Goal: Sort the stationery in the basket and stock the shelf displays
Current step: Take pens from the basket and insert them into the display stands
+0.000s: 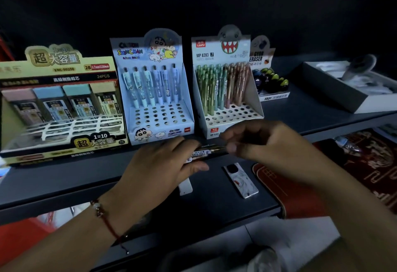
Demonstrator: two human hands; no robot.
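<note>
The dark shelf [64,181] runs across the view and carries, from left to right, a lead-refill box [60,104], a blue pen display [156,91] with one back row of pens and many free holes in front, a second pen display [225,87] more than half full of green and tan pens, an eraser box [268,74], and a grey tray [335,91] off to the right. Nearer the shelf's front edge lies a small flat white packet [240,180] with a dark end, and just left of it a white tag [185,187] pokes out below the left hand. The left hand [163,164] sits just in front of the blue display, fingers curled round a small bundle of pens [206,152] held level, barcode labels showing. The right hand [257,140] meets the bundle's right end, thumb and fingertips closing on what looks like one pen's tip, though blur hides the exact contact. Judged from this, a single pen is being drawn out for a display hole. The pens should be light, stiff and smooth, so likely to slide within the bundle; a pinch on the barrel near the end gives control, then a hold higher up lets the point drop into a hole. The basket is not in view.
</note>
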